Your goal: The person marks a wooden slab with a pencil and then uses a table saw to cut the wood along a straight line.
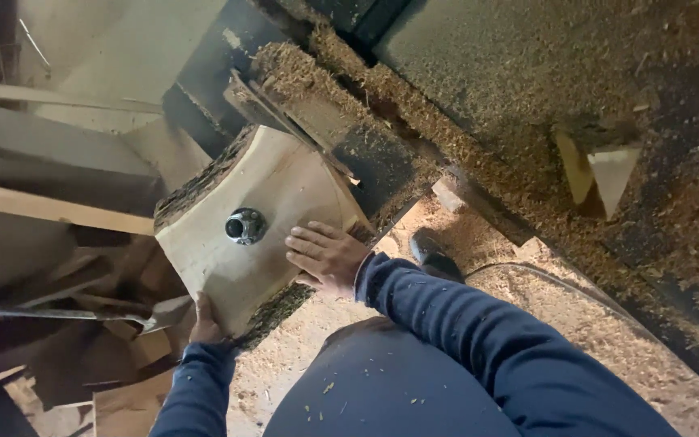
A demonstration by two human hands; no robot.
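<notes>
A pale wooden slab (pixel 269 182) with rough bark along two edges lies tilted in front of me. A shiny round metal fitting (pixel 245 226) sits in its middle. My right hand (pixel 327 257) rests flat on the slab's face, fingers spread, just right of the fitting. My left hand (pixel 205 321) grips the slab's near lower edge from below; only its fingers and thumb show. Both arms wear dark blue sleeves.
A dark machine table (pixel 527 97) covered in sawdust runs from the top middle to the right, with a wooden wedge (pixel 600 174) on it. Offcut boards (pixel 58 210) pile up at the left. Sawdust covers the floor (pixel 301 356) by my shoe (pixel 434 255).
</notes>
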